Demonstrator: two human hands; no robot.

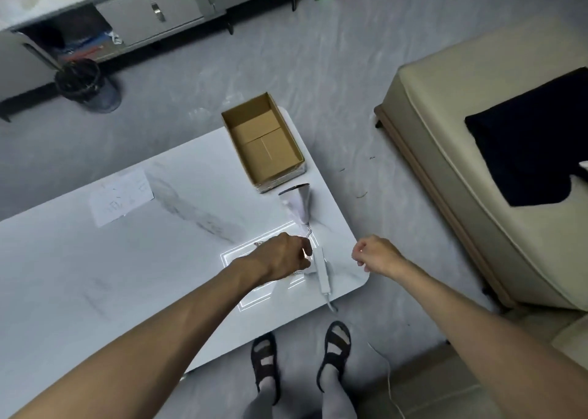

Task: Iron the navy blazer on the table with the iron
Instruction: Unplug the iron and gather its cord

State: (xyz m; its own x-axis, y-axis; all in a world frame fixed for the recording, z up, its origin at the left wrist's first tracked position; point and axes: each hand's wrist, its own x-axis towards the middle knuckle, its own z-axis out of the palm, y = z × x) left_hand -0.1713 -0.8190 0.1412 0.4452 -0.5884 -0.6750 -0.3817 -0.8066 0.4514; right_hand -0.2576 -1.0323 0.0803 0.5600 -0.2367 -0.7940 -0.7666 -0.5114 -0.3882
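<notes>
The navy blazer [534, 138] lies folded on the beige sofa at the right, away from the table. A small white iron [297, 203] stands near the right end of the white marble table [95, 275], just in front of a cardboard box. Its thin cord runs down into my left hand [280, 256], whose fingers are curled round the plug end beside a white power strip [323, 270]. My right hand [375, 254] hovers just off the table's right edge, fingers loosely curled and holding nothing.
An open, empty cardboard box [264, 141] sits at the table's far right corner. A paper sheet [121, 197] lies on the table's far left. The beige sofa [445, 164] stands to the right across a strip of floor. A white cable [389, 383] trails on the floor.
</notes>
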